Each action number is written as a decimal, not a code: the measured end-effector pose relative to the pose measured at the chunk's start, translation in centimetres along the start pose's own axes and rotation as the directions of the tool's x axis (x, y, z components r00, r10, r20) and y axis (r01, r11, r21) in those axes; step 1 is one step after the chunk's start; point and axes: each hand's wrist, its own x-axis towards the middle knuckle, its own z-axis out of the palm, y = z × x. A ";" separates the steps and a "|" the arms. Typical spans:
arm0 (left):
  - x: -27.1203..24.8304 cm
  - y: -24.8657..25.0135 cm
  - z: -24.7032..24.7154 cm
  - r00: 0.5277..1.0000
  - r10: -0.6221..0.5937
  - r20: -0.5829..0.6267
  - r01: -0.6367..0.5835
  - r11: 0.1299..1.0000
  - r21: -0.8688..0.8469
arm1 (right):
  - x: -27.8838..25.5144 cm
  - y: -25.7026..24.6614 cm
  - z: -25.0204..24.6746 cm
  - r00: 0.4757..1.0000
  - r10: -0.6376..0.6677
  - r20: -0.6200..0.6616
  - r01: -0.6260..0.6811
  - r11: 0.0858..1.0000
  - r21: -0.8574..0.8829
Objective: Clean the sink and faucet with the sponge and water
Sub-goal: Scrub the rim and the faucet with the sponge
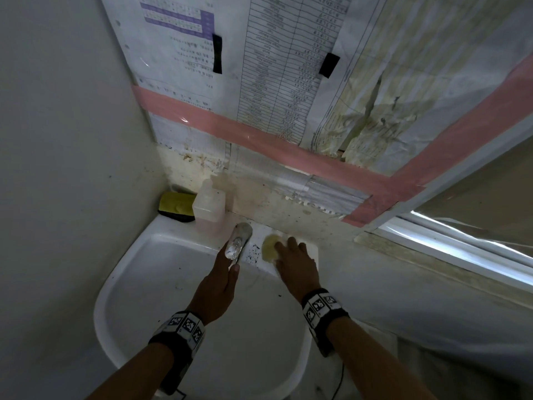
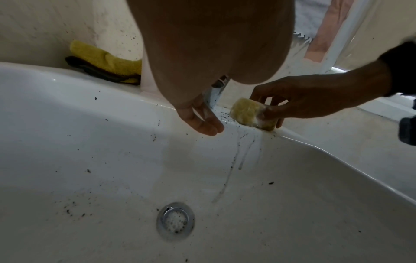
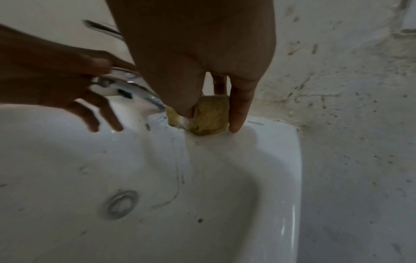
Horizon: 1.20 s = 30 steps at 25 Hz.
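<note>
Gripping a wet yellow sponge (image 3: pixel 209 115), the right hand (image 1: pixel 294 265) is pressing it onto the sink (image 1: pixel 138 261) rim beside the faucet (image 1: pixel 238 245). Only the wrist views are showing the drain (image 2: pixel 175 221) and dirty trickles. Left hand (image 1: pixel 219 281) is reaching under the faucet, fingers (image 2: pixel 202 122) loosely extended, holding nothing.

A white ceramic sink (image 1: pixel 124 272), speckled with dark grit, has a round chrome drain (image 2: pixel 175 221) in its basin. Thin dirty water trails run down the inner wall. A chrome faucet (image 1: pixel 238 245) stands on the back ledge. Just to its right, a small, wet yellow sponge (image 3: pixel 209 115) sits on the ledge.
</note>
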 end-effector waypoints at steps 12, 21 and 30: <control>-0.1 0.4 -0.1 1.000 0.002 0.020 -0.001 0.999 -0.038 | 1.8 -0.1 0.1 0.998 0.053 -0.021 -0.051 0.997 0.058; -0.2 0.5 -0.2 1.000 -0.013 0.024 0.014 0.999 -0.045 | 1.1 -1.3 0.3 0.995 -0.094 0.018 0.093 0.995 0.036; -0.1 0.3 -0.1 1.000 -0.010 0.009 0.010 1.000 -0.020 | -0.9 -2.6 1.5 0.973 -0.231 0.022 0.230 0.973 0.027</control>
